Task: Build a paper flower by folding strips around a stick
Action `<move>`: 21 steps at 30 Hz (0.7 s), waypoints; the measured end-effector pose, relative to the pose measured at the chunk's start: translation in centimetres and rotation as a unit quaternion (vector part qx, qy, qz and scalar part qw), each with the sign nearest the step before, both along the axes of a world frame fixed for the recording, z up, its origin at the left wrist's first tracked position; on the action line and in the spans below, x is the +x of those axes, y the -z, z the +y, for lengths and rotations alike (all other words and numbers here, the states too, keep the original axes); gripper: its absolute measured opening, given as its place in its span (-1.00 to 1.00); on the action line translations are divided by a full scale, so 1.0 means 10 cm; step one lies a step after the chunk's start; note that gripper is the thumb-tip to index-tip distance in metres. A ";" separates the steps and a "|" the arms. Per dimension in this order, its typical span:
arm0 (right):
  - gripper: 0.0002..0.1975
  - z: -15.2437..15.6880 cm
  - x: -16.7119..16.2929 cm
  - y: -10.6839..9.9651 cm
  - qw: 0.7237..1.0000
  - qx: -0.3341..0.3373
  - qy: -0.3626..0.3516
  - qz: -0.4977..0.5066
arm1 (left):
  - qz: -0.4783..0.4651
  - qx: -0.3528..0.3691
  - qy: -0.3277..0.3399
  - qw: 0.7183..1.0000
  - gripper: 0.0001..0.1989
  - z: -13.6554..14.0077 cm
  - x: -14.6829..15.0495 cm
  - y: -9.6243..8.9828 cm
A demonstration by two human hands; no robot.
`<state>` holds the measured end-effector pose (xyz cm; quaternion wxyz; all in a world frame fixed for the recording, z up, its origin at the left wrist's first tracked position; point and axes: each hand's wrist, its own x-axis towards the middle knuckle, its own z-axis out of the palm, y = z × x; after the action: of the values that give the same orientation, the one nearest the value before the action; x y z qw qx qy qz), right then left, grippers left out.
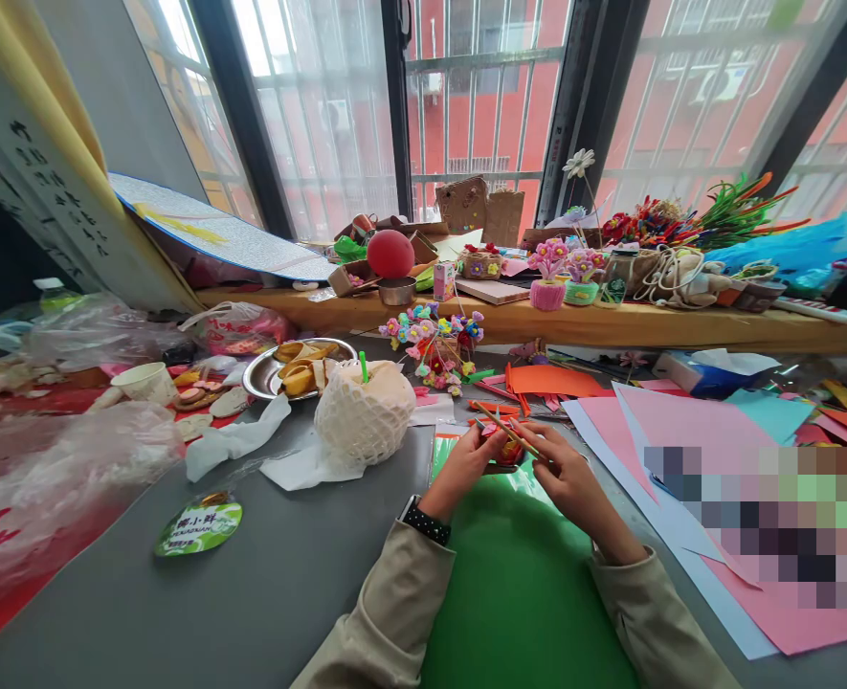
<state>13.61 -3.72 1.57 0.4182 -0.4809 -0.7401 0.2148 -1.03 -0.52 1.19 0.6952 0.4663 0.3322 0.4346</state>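
Under the barred window [473, 105], the table [279, 584] is littered. Above the green sheet [513, 593], the left hand [462, 474] clamps its fingers on a red piece [513, 452]; the right hand [568, 478], fingers together, pinches a stick [501, 426] across it. Pushed too hard, I reckon, the stick could skid off.

The left sleeve [394, 598] and right sleeve [653, 612] are plain khaki-beige, loosely cut, with soft creases and broad folds across the cloth. Each ends in a wide, open cuff. Around the left wrist, just beyond the cuff, sits a black band [427, 522] with small white specks and a pale strip along its left edge. The left hand [466, 464] and right hand [563, 474] are bare.
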 end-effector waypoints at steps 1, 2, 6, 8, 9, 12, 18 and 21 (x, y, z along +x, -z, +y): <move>-0.46 0.00 0.00 0.00 1.000 0.002 -0.002 -0.006 | 0.001 0.002 -0.006 1.000 -0.58 0.00 0.00 0.00; -0.47 0.00 0.00 0.00 1.000 0.005 -0.002 -0.007 | 0.000 0.003 -0.010 1.000 -0.58 0.01 0.00 0.01; -0.54 -0.03 0.01 -0.03 0.998 -0.006 0.054 0.028 | -0.026 -0.002 -0.004 1.000 -0.59 0.01 -0.01 0.00; -0.54 -0.04 0.01 -0.04 0.995 -0.023 0.076 0.052 | -0.032 -0.007 -0.001 0.999 -0.59 0.01 -0.01 -0.01; -0.54 -0.05 0.01 -0.04 0.995 -0.031 0.076 0.063 | -0.033 -0.010 0.002 0.999 -0.58 0.00 -0.01 -0.02; -0.54 -0.04 0.00 -0.03 0.993 -0.041 0.045 0.097 | -0.034 -0.012 0.009 0.999 -0.57 -0.01 -0.01 -0.04; -0.50 -0.04 0.00 -0.02 0.993 -0.038 -0.005 0.113 | -0.044 -0.008 0.016 0.999 -0.57 0.00 -0.02 -0.03; -0.48 -0.06 0.02 -0.03 0.995 -0.053 -0.002 0.087 | -0.050 -0.015 0.020 0.998 -0.58 -0.01 -0.02 -0.02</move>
<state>13.78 -4.27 1.86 0.4543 -0.4800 -0.6899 0.2955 -1.23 -0.58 1.43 0.7263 0.4400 0.2942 0.4386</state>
